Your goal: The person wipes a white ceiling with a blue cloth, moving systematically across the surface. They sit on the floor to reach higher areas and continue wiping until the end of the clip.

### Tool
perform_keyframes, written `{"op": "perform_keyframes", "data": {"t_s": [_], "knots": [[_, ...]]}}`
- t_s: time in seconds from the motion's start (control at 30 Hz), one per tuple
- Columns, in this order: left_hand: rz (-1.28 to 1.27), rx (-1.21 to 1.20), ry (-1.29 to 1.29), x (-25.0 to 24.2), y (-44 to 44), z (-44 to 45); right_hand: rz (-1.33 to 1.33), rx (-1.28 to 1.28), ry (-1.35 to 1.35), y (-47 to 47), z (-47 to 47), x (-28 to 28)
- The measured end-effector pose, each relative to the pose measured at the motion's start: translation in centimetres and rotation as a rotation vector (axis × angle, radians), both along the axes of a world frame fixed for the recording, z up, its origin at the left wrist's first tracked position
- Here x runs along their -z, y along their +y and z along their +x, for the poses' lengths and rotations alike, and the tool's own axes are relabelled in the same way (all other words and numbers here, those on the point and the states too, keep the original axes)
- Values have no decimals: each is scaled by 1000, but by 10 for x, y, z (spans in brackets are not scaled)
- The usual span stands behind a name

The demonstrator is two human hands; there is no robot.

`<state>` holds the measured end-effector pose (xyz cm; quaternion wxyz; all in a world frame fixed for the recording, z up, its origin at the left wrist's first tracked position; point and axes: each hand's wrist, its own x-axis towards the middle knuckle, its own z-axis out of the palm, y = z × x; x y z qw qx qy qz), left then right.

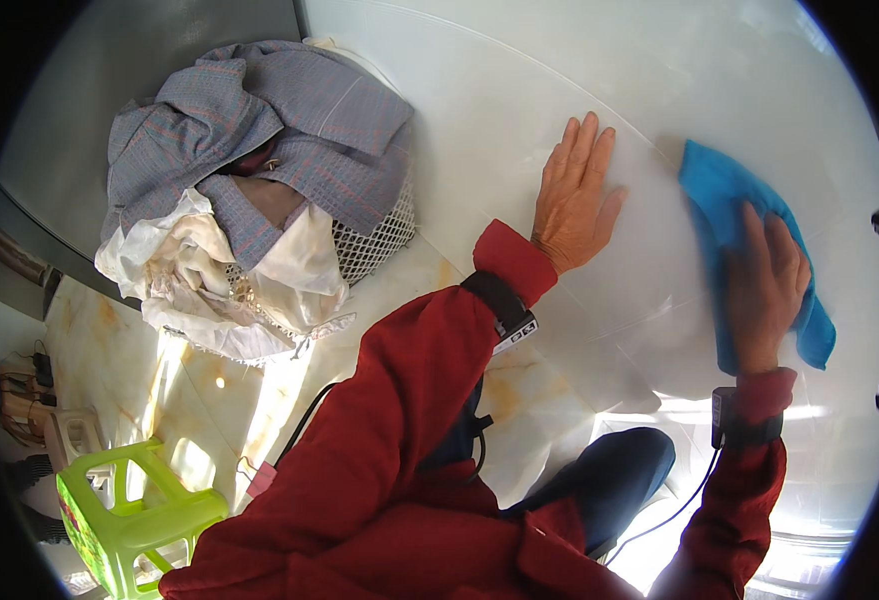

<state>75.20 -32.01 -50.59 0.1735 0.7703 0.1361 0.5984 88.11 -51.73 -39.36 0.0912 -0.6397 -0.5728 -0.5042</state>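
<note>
My left hand [576, 196] lies flat against a glossy pale surface [484, 112], its thumb apart from the fingers and nothing in its grasp. To the right, a blue cloth [724, 184] is spread on the same surface, one corner pointing up and the other end hanging low. Over its lower middle is my right hand [769, 285], holding the cloth against the surface; the hand is blurred and some of its fingers are hard to make out. Both wrists wear black straps with small devices.
A white mesh basket [372, 244] at upper left is heaped with a grey plaid garment [319, 97] and pale cloth [184, 232]. A dark grey panel [56, 142] stands behind. A green plastic stool [139, 517] sits lower left on the marbled floor [101, 337]. Cables [664, 517] trail near me.
</note>
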Motion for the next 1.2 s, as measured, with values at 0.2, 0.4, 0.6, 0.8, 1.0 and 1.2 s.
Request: {"op": "perform_keyframes", "data": {"t_s": [0.2,0.4,0.6,0.8,1.0,1.2], "knots": [[-118,48,-124,22,39,-21,-118,-96,-29,74,-28,2],[-462,-9,-150,37,72,-46,-178,-173,-54,146,-57,7],[-926,174,-245,40,96,-66,-232,-296,-28,231,-87,12],[-1279,422,-532,40,113,-81,-296,-377,-29,284,-108,35],[-1284,148,-365,57,120,-58,-484,-384,-14,271,-104,62],[-1370,305,121,66,79,-46,-573,-371,84,209,-87,82]]}}
